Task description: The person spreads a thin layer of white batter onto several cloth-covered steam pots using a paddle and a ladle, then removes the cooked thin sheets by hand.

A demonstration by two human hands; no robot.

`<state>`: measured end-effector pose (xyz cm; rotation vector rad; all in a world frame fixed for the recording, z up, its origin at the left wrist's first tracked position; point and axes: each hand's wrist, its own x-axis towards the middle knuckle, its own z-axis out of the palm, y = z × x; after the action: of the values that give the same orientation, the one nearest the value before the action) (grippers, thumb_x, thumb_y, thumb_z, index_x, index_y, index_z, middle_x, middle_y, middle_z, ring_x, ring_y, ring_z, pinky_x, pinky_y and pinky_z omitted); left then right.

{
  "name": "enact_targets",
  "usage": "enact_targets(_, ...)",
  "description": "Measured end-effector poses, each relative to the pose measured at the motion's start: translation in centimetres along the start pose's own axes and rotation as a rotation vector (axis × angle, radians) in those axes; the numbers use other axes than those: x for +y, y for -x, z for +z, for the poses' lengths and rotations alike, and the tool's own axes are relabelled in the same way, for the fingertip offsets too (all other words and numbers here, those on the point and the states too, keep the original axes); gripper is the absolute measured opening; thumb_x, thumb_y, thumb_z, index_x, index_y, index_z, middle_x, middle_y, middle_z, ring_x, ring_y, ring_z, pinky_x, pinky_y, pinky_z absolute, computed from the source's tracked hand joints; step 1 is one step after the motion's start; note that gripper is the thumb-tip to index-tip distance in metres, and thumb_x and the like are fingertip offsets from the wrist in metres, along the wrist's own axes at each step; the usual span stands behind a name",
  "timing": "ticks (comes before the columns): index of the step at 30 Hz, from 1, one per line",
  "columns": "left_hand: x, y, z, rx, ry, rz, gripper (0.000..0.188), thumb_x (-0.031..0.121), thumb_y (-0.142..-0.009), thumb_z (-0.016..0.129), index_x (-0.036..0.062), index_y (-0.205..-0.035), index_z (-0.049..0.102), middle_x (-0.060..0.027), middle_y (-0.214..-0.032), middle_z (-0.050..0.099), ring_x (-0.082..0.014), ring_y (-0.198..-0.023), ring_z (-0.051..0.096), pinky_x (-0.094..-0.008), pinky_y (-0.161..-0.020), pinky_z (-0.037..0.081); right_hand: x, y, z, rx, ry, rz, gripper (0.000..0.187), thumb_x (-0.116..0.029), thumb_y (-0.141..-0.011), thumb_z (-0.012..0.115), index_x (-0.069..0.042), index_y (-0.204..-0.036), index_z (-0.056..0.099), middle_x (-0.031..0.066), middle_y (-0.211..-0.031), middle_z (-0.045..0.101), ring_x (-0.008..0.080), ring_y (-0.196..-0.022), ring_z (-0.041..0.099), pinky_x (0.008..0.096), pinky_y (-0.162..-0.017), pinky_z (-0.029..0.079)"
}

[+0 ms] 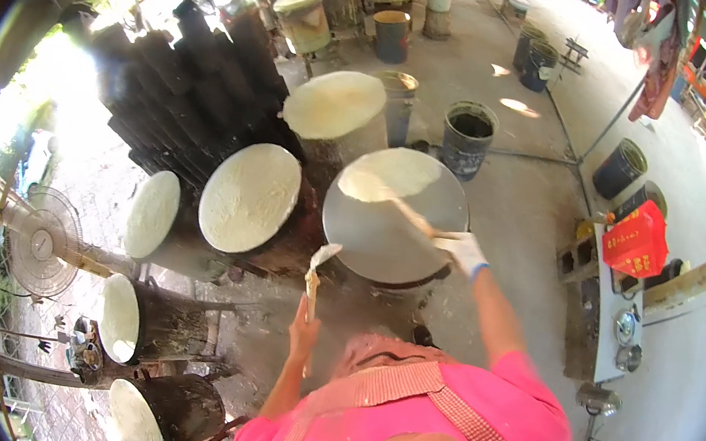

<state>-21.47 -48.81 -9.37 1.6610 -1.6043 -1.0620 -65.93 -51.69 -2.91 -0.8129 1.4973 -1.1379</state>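
In front of me stands a round grey griddle [394, 248] on a drum. Pale batter [394, 173] covers part of its far side, while the near part shows bare metal. My right hand [461, 248], in a white glove with a blue cuff, is closed on a wooden-handled paddle [411, 216]. The paddle's far end reaches onto the batter. My left hand [302, 335] is closed round a light-coloured stick [311, 290], held upright beside the griddle's near left edge. Its top end [325, 256] is wider and coated with white; its exact kind is unclear.
More drums with pale-coated round tops stand close by, such as one to the left [248, 199] and one behind [334, 105]. A dark bucket [467, 142] is past the griddle. Left are stacked dark slabs [193, 86] and a fan [42, 244]; right, a red bag [638, 238].
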Motion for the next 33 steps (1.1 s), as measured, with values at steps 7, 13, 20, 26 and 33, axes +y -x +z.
enact_targets(7, 6.2, 4.3, 0.8, 0.012, 0.142, -0.347, 0.072, 0.007, -0.080, 0.051, 0.0169, -0.149, 0.034, -0.0130, -0.082, 0.065, -0.0170, -0.052, 0.056, -0.0324, -0.048, 0.047, -2.2, -0.1, 0.4, -0.166, -0.183, 0.304, 0.031, -0.021, -0.084, 0.068, -0.004, -0.111, 0.070, 0.0018, -0.051, 0.051, 0.0100, -0.035, 0.040, 0.0270, -0.032, 0.027)
enact_targets(13, 5.3, 9.2, 2.3, 0.188, 0.128, -0.403, 0.075, 0.004, -0.079, 0.052, 0.0175, -0.150, 0.030, -0.0046, -0.068, 0.053, -0.0121, -0.044, 0.044, -0.0295, -0.038, 0.037, -6.0, -5.7, -6.3, -0.045, -0.087, 0.312, 0.034, -0.022, -0.083, 0.069, -0.005, -0.112, 0.069, 0.0016, -0.050, 0.051, 0.0113, -0.034, 0.041, 0.0279, -0.032, 0.027)
enact_targets(20, 5.9, 11.8, 3.5, 0.259, 0.297, -0.612, 0.078, 0.003, -0.080, 0.053, 0.0174, -0.151, 0.024, -0.0088, -0.076, 0.054, -0.0132, -0.045, 0.046, -0.0293, -0.038, 0.037, -5.2, -4.8, -6.8, -0.456, 0.085, 0.387, 0.036, -0.024, -0.086, 0.067, -0.004, -0.116, 0.068, 0.0027, -0.052, 0.053, 0.0107, -0.036, 0.042, 0.0278, -0.033, 0.029)
enact_targets(26, 4.3, 13.5, 5.0, 0.289, 0.271, -0.594, 0.072, 0.001, -0.081, 0.054, 0.0155, -0.148, 0.032, -0.0058, -0.075, 0.053, -0.0113, -0.050, 0.047, -0.0275, -0.042, 0.039, -8.4, -11.1, -6.1, -0.363, 0.159, 0.315, 0.034, -0.021, -0.084, 0.067, -0.003, -0.113, 0.069, 0.0013, -0.056, 0.053, 0.0095, -0.038, 0.043, 0.0265, -0.033, 0.029)
enact_targets(33, 6.3, 14.6, 5.4, 0.330, 0.218, -0.646, 0.070, 0.002, -0.079, 0.054, 0.0127, -0.146, 0.035, -0.0072, -0.080, 0.054, -0.0123, -0.053, 0.050, -0.0277, -0.045, 0.042, -6.0, -9.8, -9.9, -0.542, 0.192, 0.418, 0.036, -0.020, -0.083, 0.067, -0.006, -0.116, 0.068, 0.0008, -0.054, 0.052, 0.0086, -0.036, 0.040, 0.0264, -0.034, 0.027)
